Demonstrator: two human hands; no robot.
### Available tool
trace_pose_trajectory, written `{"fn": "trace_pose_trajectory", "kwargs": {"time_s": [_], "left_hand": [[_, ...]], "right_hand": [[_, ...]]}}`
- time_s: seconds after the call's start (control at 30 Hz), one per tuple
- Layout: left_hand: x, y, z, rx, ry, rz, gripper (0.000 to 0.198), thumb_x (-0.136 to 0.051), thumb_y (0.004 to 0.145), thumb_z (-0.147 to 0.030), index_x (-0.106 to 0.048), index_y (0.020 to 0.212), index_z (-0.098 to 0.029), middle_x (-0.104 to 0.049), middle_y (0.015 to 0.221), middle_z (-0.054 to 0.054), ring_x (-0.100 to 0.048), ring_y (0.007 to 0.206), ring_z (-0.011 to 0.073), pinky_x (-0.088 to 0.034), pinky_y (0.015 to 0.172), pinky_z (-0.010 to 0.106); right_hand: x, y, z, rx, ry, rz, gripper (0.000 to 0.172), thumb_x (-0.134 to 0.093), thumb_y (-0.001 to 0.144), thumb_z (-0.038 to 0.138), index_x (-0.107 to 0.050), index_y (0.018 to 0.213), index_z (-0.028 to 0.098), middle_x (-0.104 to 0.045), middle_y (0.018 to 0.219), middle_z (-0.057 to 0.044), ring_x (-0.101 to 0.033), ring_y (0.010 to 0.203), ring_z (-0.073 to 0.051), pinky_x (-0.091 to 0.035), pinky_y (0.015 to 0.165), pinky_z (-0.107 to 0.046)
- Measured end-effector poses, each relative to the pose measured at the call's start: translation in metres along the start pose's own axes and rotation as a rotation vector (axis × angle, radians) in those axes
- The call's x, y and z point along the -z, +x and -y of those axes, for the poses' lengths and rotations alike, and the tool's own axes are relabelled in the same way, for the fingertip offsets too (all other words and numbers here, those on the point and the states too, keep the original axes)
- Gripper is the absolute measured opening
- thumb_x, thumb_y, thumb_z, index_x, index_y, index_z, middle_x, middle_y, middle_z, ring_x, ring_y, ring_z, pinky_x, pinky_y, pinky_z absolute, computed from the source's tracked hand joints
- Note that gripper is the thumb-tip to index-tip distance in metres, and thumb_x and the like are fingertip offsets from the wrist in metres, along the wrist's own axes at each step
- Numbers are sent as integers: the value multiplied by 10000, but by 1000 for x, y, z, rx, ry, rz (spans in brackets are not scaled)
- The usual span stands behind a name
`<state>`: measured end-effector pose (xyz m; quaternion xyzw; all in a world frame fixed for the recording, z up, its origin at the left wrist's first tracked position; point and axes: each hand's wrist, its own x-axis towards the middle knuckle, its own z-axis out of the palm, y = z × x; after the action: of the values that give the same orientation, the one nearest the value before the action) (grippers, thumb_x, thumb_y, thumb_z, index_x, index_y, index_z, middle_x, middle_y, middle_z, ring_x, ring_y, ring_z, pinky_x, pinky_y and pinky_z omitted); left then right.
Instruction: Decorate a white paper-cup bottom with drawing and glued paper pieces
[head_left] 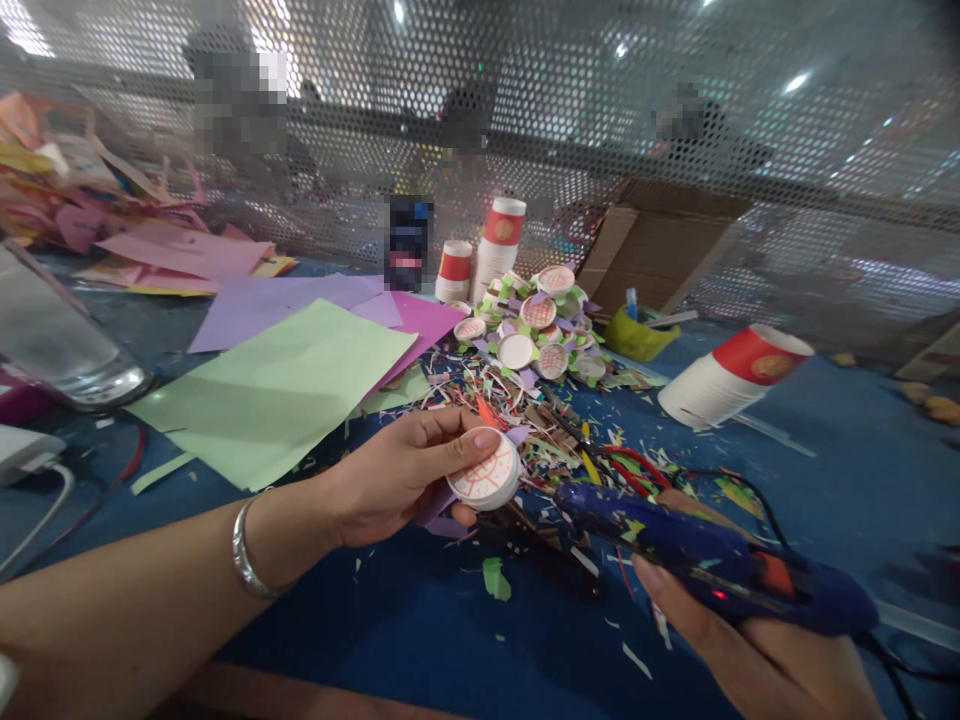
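Note:
My left hand (442, 460) is closed on a round paper-cup bottom (487, 475) with an orange drawing on its white face. The thumb presses on top, and bits of purple paper stick out at its edge. My right hand (735, 620) grips a blue hot glue gun (675, 540) with a small red light lit on its side. The gun's nozzle points left at the disc, a short gap away. Red-handled scissors (637, 465) lie just behind the gun, partly hidden. Beyond my left hand is a heap of similar discs (540, 310) with green and purple paper tabs.
Paper scraps (480, 380) litter the blue table (420, 620). Green paper (292, 390) and purple sheets lie left. Stacked cups (502, 240) stand behind; another stack (735, 375) leans right near a yellow-green container (641, 335). A clear glass (67, 330) stands left. Perforated metal closes the back.

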<state>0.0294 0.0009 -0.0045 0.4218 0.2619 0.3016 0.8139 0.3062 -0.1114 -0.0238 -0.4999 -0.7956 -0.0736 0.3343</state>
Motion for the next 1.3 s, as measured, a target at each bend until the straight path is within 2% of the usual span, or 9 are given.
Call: {"fn": "trace_pose_trajectory", "kwargs": {"time_s": [0.13, 0.33, 0.5, 0.6, 0.73, 0.93, 1.07, 1.2, 1.3], "left_hand": [[2, 0, 0, 5, 34, 3, 313, -775, 870, -408, -622, 830, -137, -642, 700, 2, -550, 522, 57, -531, 451, 132], [1, -1, -1, -12, 89, -36, 355, -799, 840, -439, -615, 820, -136, -640, 681, -4, -553, 528, 60, -508, 452, 141], [0, -2, -5, -33, 137, -77, 349, -792, 848, -433, -603, 810, -143, -645, 649, -14, -546, 474, 53, -421, 412, 137], [0, -2, -4, -59, 110, -60, 329, -773, 872, -409, -595, 794, -144, -646, 645, -16, -562, 486, 52, -371, 422, 137], [0, -1, -2, -81, 130, -100, 342, -769, 871, -439, -602, 790, -152, -611, 626, -25, -503, 494, 44, -300, 424, 158], [3, -1, -1, -77, 156, -134, 365, -748, 877, -483, -627, 802, -147, -606, 666, -5, -449, 518, 53, -258, 444, 198], [2, 0, -1, -57, 129, -139, 366, -792, 836, -467, -635, 792, -140, -591, 658, -7, -459, 522, 58, -263, 454, 201], [1, 0, -2, -52, 92, -107, 362, -807, 829, -443, -623, 756, -140, -593, 637, -8, -486, 508, 58, -265, 446, 195], [0, 0, -1, -52, 57, -88, 353, -820, 822, -416, -623, 745, -134, -595, 626, -11, -500, 508, 58, -325, 468, 183]], "right_hand": [[1, 5, 2, -3, -11, -28, 123, -652, 885, 340, -739, 966, 307, -806, 1073, -15, -792, 937, -259, -692, 790, -368], [2, 9, 4, 19, -17, -67, 107, -672, 866, 344, -740, 926, 287, -808, 953, -37, -795, 868, -270, -691, 767, -376], [3, 3, -3, 16, -76, -15, 191, -678, 876, 359, -748, 999, 230, -806, 1003, -80, -794, 873, -270, -678, 775, -343], [1, 5, -2, 20, -67, -13, 141, -683, 875, 328, -757, 888, 208, -804, 970, -89, -794, 894, -266, -666, 808, -321], [0, 16, 9, 4, 20, -68, 154, -669, 873, 252, -714, 725, 244, -798, 881, -30, -786, 804, -228, -654, 796, -288], [5, 23, 14, -10, 85, 8, 107, -644, 886, 210, -702, 897, 300, -779, 822, 27, -744, 713, -201, -641, 672, -285], [5, 24, 16, -27, 131, 11, 132, -626, 882, 200, -688, 894, 317, -754, 810, 20, -729, 695, -201, -611, 584, -295], [4, 23, 15, -12, 131, 24, 129, -635, 871, 194, -684, 875, 314, -743, 803, 25, -724, 682, -194, -617, 609, -304], [4, 17, 11, 9, 100, 40, 122, -636, 878, 199, -692, 916, 301, -759, 835, 23, -741, 714, -197, -639, 653, -310]]}}
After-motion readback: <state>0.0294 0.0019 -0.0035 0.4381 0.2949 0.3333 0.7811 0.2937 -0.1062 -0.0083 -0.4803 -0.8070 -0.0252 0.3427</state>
